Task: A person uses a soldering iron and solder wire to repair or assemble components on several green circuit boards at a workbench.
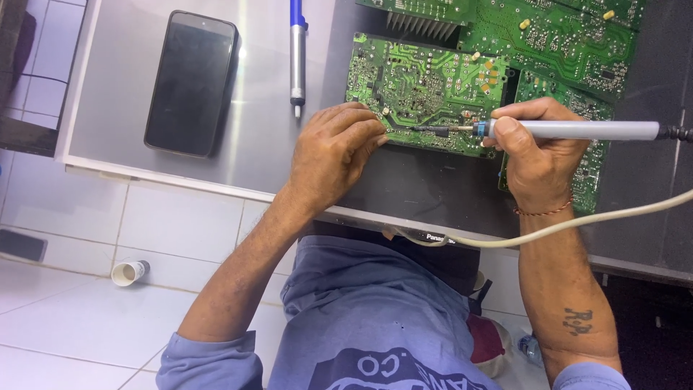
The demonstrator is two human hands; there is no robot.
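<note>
Lay flat on the bench (115, 94), component-bare side up: a green circuit board (419, 87), set on a dark panel (411, 184) near the bench's front edge. Touched it near its lower middle with the dark tip of a soldering iron (570, 130), the grey barrel running level toward the right edge of view, a black lead leaving its far end. Was wrapped around that barrel, thumb on top and fingers curled beneath, the right hand (538, 155), a thin red thread (541, 211) around its wrist. Rested at the board's lower left corner, fingers bent and pressed together, tips on the board's edge, the left hand (336, 148); could not tell whether anything was pinched under them.

Lay just behind and to the right, partly overlapping, more green boards (556, 36), one with a finned heatsink (422, 25). Stood just left of the board, pointing toward the bench's front edge, a desoldering pump (297, 50) with a blue top and silver body. Lay further left, well apart, face up with a dark screen, a phone (191, 83). Ran across the panel's front edge and under the right forearm, a cream cable (613, 213). Lay on its side on the tiled floor (72, 318) below, a white cup (130, 272)
</note>
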